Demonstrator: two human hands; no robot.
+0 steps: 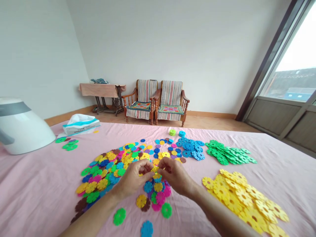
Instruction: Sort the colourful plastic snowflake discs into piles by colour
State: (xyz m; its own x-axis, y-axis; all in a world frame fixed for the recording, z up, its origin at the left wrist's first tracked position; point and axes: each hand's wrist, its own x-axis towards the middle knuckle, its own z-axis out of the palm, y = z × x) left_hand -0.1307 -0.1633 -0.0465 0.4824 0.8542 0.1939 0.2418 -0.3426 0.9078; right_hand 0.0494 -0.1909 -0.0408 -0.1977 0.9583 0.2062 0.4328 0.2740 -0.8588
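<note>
A yellow plastic disc (155, 169) is held in a narrow pinch by the fingers (164, 163) of the left hand (132, 180) and right hand (175, 176), and could be dropped onto the colored discs (158, 187) below if the grip is loosened.

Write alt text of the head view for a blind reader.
The left hand and right hand pinch yellow flower-shaped plastic discs above a mixed heap of colored discs on a pink sheet. A blue pile, green pile and yellow pile lie to the right, with two wooden armchairs beyond.
</note>
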